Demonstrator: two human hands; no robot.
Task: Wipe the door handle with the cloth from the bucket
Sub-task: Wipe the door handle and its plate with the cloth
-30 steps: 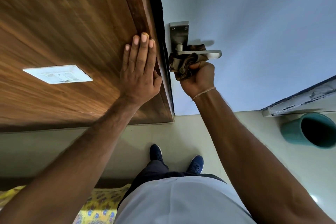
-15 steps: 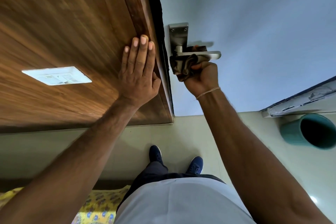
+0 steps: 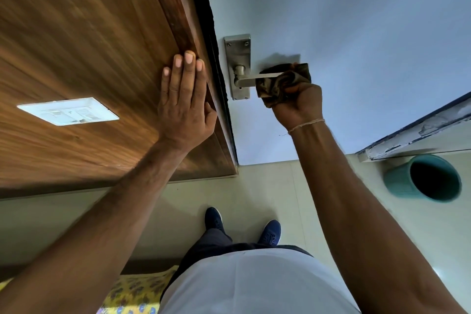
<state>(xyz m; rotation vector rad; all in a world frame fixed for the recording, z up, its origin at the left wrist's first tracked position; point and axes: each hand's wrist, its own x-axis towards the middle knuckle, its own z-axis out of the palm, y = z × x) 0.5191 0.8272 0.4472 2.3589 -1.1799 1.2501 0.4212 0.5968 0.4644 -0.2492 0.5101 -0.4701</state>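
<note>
Clamped in the right hand's grip, the cloth, a crumpled brown mottled rag, is bunched around the free end of the handle, so only the lever's inner stretch shows. That handle is a brushed-metal lever on a long screwed plate, fixed to the pale blue door near its edge. Left hand lies flat, fingers together, on the wood panel beside the door; a teal bucket stands on the floor at right.
</note>
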